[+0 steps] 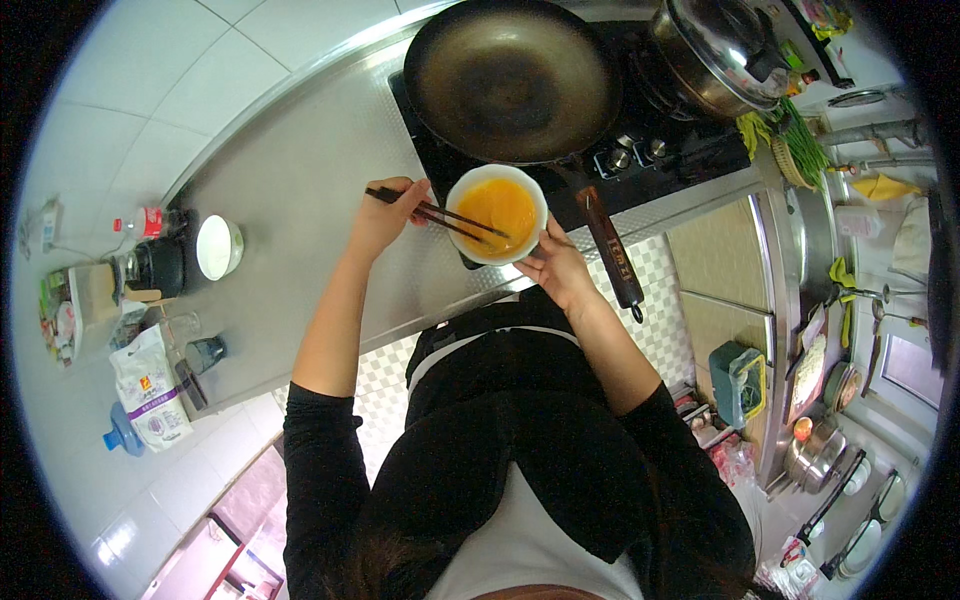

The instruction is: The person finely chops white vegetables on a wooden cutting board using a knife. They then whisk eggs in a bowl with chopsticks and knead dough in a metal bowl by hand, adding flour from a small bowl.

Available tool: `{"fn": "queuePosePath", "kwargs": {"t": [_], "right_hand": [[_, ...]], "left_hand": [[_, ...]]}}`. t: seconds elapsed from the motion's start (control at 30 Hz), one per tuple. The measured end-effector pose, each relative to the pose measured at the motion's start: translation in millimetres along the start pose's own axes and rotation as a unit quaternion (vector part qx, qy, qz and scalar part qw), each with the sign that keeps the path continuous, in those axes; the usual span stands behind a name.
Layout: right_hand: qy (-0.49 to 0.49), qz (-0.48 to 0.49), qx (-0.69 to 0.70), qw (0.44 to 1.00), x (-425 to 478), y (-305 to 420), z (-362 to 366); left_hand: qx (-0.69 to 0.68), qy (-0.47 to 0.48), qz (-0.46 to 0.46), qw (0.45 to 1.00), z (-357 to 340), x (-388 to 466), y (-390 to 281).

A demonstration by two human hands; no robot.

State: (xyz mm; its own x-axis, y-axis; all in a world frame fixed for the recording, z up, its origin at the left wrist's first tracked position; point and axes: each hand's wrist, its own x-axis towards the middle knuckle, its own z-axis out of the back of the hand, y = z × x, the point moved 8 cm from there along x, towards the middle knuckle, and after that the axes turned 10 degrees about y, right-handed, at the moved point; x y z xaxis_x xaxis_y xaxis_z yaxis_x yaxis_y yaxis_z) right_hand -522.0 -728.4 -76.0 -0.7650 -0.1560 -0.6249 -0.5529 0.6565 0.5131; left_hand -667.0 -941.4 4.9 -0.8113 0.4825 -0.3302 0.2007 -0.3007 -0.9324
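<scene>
My left hand point(390, 214) grips a pair of dark chopsticks point(442, 214), their tips dipped in beaten egg point(501, 210). The yellow egg lies in a white bowl point(459, 186) with a wavy rim. Fingers of my right hand point(559, 262) hold this bowl from its lower right side. Just beyond it, a large dark wok point(517, 82) rests on the black gas stove point(705, 154). Its brown handle point(611, 251) reaches past the counter's front edge, to the right of my right hand.
On the steel counter point(292, 195) at left stand another white bowl point(220, 247), a drink bottle point(146, 223) and a white bag point(154, 390). A lidded steel pot point(709, 56) occupies the right burner. Green vegetables point(804, 142) sit in a basket near the sink point(810, 225).
</scene>
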Motion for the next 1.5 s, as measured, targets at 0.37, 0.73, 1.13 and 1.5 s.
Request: {"fn": "queuePosePath", "kwargs": {"t": [0.37, 0.73, 1.13, 1.5], "right_hand": [[0.013, 0.025, 0.051, 0.998, 5, 0, -1], [-0.020, 0.002, 0.037, 0.999, 2, -1, 0], [-0.018, 0.004, 0.047, 0.999, 2, 0, 0], [-0.014, 0.003, 0.004, 1.000, 1, 2, -2]], "left_hand": [[-0.026, -0.060, -0.024, 0.998, 14, 6, 9], [-0.135, -0.159, -0.038, 0.977, 23, -1, 17], [0.004, -0.104, -0.058, 0.993, 17, -5, -20], [0.027, -0.008, 0.018, 0.999, -2, -7, -29]]}}
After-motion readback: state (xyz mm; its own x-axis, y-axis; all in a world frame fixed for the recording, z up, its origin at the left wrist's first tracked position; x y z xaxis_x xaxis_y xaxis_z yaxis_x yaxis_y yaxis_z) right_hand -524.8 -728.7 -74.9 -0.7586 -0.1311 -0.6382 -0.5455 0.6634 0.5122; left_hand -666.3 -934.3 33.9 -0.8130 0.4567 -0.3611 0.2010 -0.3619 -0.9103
